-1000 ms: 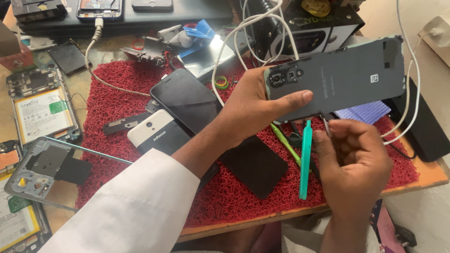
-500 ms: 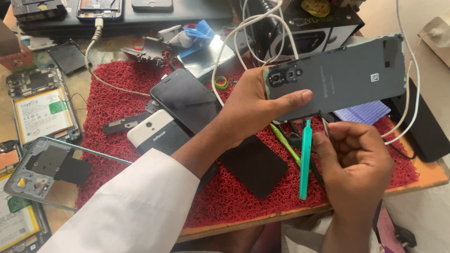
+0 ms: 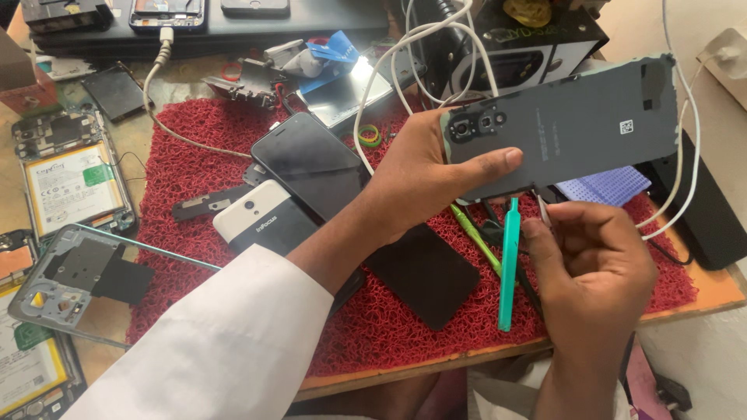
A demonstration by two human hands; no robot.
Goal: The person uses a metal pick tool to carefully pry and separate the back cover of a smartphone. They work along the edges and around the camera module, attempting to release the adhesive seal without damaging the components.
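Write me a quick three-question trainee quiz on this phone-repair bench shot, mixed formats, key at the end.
1. True or false: the left hand holds the dark grey phone with its camera side facing up.
2. Multiple choice: the teal plastic pry tool is
A. lying on the red mat
B. clamped in the left hand
C. standing in a cup
3. Fill in: the right hand pinches a small thin tool at the phone's ______ edge.

Key: 1 true; 2 A; 3 lower (the edge nearest the person). The pinched tool is too small to identify.
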